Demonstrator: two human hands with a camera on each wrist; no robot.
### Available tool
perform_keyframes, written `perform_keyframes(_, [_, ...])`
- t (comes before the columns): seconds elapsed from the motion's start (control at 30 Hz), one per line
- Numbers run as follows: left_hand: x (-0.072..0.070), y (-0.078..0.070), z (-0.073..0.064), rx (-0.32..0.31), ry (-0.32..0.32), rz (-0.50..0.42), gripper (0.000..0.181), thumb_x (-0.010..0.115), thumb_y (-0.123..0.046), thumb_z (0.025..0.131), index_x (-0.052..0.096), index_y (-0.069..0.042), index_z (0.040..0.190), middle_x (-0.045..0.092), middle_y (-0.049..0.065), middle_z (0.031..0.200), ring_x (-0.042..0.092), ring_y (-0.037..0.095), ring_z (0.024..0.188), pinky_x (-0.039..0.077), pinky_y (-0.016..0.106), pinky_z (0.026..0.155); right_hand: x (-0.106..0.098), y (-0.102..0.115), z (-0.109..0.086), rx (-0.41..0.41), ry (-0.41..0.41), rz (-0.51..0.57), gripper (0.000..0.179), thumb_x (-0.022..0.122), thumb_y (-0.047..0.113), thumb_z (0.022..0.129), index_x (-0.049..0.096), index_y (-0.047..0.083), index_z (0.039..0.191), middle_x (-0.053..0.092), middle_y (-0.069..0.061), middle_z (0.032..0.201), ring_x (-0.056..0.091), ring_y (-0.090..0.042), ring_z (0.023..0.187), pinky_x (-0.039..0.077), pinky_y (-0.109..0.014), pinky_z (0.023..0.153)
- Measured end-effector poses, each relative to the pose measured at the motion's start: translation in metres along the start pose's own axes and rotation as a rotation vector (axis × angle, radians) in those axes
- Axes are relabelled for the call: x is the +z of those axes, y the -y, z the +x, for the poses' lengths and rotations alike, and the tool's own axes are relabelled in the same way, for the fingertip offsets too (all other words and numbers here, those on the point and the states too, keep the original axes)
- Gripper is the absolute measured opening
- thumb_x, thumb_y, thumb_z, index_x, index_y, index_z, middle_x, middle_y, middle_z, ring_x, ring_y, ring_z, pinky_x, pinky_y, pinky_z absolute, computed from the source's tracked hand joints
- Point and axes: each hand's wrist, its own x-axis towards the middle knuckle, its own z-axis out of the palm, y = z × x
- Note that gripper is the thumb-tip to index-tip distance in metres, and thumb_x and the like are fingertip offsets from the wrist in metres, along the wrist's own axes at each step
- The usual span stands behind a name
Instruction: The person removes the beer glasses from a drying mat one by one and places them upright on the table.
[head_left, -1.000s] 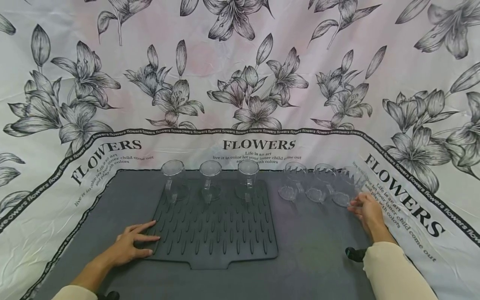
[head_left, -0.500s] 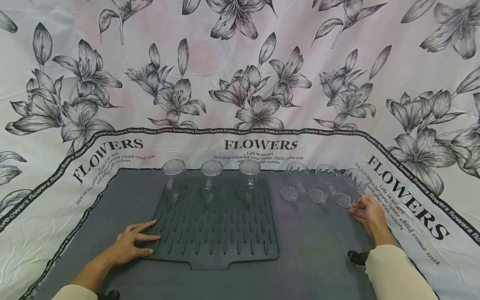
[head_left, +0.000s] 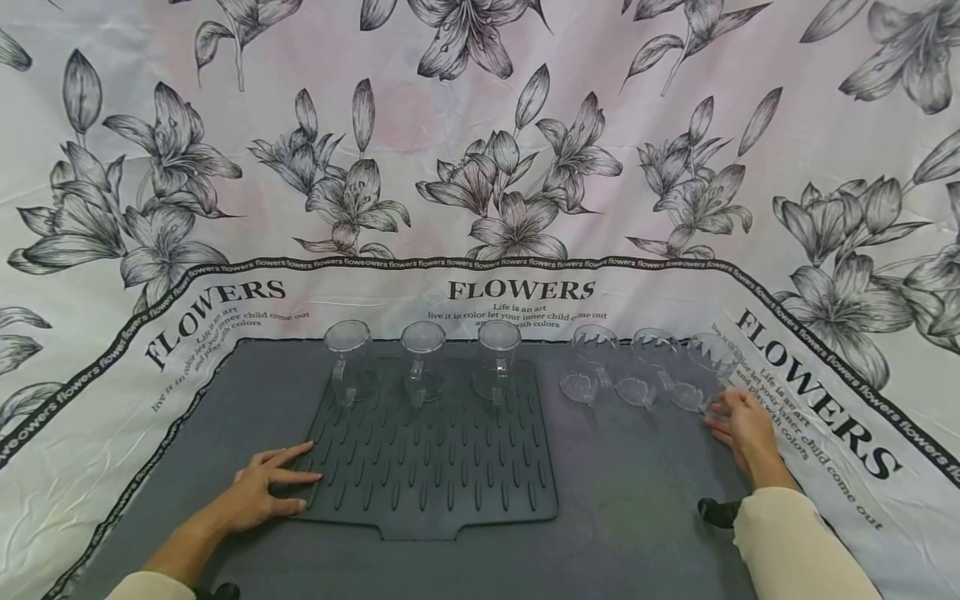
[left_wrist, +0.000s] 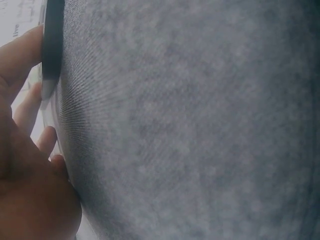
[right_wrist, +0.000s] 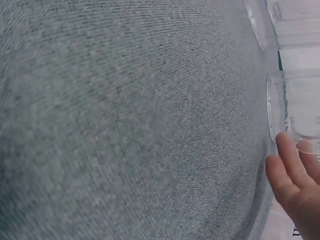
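Note:
My left hand rests at the left edge of a dark ribbed drying mat, fingers spread and thumb at the near corner. Along the mat's far end stand three clear mugs, the left mug, the middle mug and the right mug; they look upside down. Beside the mat, three more clear mugs seem upright. At the rightmost mug is my right hand, its fingers loosely bent near the handle. In the right wrist view the fingertips lie by that mug; contact is hard to tell.
Two other upright mugs, one nearer the mat and one between, stand close to the rightmost. A floral cloth rises behind the grey tabletop. The mat's front tab points toward me.
My right hand has shifted slightly right, drawing a little away from the rightmost mug. The left hand stays on the mat edge, and the other mugs have not moved.

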Motion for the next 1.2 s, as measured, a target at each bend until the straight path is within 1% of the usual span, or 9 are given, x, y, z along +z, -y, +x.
perform_keyframes(0.07, [0.000, 0.000, 0.000, 0.009, -0.004, 0.000, 0.036, 0.081, -0.031, 0.077, 0.076, -0.022, 0.111, 0.042, 0.009, 0.146, 0.025, 0.045, 0.128, 0.019, 0.067, 0.086, 0.001, 0.004, -0.002, 0.033, -0.045, -0.020, 0.045, 0.032, 0.046, 0.103, 0.040, 0.012, 0.132, 0.041, -0.022, 0.130, 0.064, -0.013, 0.081, 0.053, -0.038, 0.075])
perform_keyframes(0.13, [0.001, 0.000, -0.001, 0.011, -0.003, -0.001, 0.036, 0.081, -0.031, 0.077, 0.076, -0.022, 0.111, 0.041, 0.008, 0.146, 0.025, 0.045, 0.127, 0.019, 0.067, 0.086, 0.001, 0.008, -0.005, 0.065, -0.124, -0.020, 0.045, 0.036, 0.047, 0.102, 0.040, 0.014, 0.132, 0.042, -0.020, 0.127, 0.062, -0.011, 0.076, 0.054, -0.036, 0.070])
perform_keyframes(0.2, [0.000, 0.000, -0.001, 0.009, -0.004, -0.005, 0.036, 0.081, -0.031, 0.077, 0.076, -0.022, 0.111, 0.041, 0.009, 0.146, 0.024, 0.046, 0.127, 0.019, 0.067, 0.086, 0.003, 0.013, -0.008, 0.076, -0.236, -0.034, 0.042, 0.041, 0.046, 0.101, 0.043, 0.014, 0.127, 0.047, -0.014, 0.116, 0.059, -0.008, 0.070, 0.053, -0.032, 0.063])
perform_keyframes(0.3, [-0.001, -0.001, 0.000, 0.001, 0.000, -0.010, 0.036, 0.081, -0.031, 0.077, 0.076, -0.022, 0.111, 0.041, 0.008, 0.147, 0.023, 0.046, 0.127, 0.018, 0.067, 0.086, 0.005, 0.026, -0.017, 0.054, -0.402, -0.013, 0.022, 0.048, 0.043, 0.098, 0.045, 0.022, 0.102, 0.047, -0.003, 0.095, 0.053, -0.003, 0.057, 0.046, -0.024, 0.048])
perform_keyframes(0.43, [-0.002, -0.002, 0.004, -0.009, 0.001, 0.001, 0.036, 0.081, -0.032, 0.076, 0.076, -0.022, 0.111, 0.041, 0.009, 0.147, 0.024, 0.045, 0.128, 0.018, 0.068, 0.087, 0.005, 0.056, -0.035, -0.009, -0.512, 0.121, 0.017, 0.055, 0.035, 0.096, 0.044, 0.023, 0.096, 0.049, 0.003, 0.083, 0.052, 0.001, 0.051, 0.040, -0.018, 0.041])
perform_keyframes(0.6, [0.000, -0.002, 0.006, -0.016, 0.015, 0.008, 0.037, 0.081, -0.033, 0.077, 0.075, -0.022, 0.111, 0.040, 0.010, 0.147, 0.023, 0.045, 0.129, 0.018, 0.068, 0.088, 0.005, 0.091, -0.065, -0.091, -0.464, 0.352, 0.016, 0.058, 0.026, 0.096, 0.044, 0.021, 0.102, 0.047, 0.001, 0.099, 0.059, -0.003, 0.064, 0.046, -0.017, 0.045])
perform_keyframes(0.77, [0.000, -0.001, 0.004, -0.023, 0.015, -0.010, 0.036, 0.081, -0.032, 0.076, 0.076, -0.022, 0.111, 0.041, 0.010, 0.147, 0.023, 0.046, 0.129, 0.016, 0.068, 0.088, 0.013, 0.117, -0.089, -0.223, -0.392, 0.481, 0.018, 0.059, 0.017, 0.096, 0.046, 0.015, 0.108, 0.043, -0.005, 0.107, 0.059, -0.012, 0.071, 0.048, -0.021, 0.049])
perform_keyframes(1.0, [0.000, 0.001, 0.001, -0.020, 0.019, -0.007, 0.037, 0.081, -0.033, 0.076, 0.076, -0.022, 0.111, 0.041, 0.010, 0.147, 0.023, 0.046, 0.129, 0.017, 0.068, 0.088, 0.028, 0.140, -0.120, -0.347, -0.310, 0.487, 0.027, 0.060, 0.017, 0.097, 0.045, 0.012, 0.119, 0.042, -0.006, 0.113, 0.055, -0.018, 0.092, 0.051, -0.024, 0.060])
perform_keyframes(1.2, [-0.001, 0.001, 0.000, -0.037, 0.025, -0.015, 0.037, 0.081, -0.033, 0.076, 0.076, -0.022, 0.111, 0.039, 0.010, 0.148, 0.022, 0.045, 0.130, 0.016, 0.068, 0.089, 0.048, 0.152, -0.144, -0.445, -0.239, 0.568, 0.027, 0.060, 0.013, 0.096, 0.047, 0.006, 0.119, 0.043, -0.011, 0.119, 0.054, -0.022, 0.096, 0.052, -0.026, 0.063])
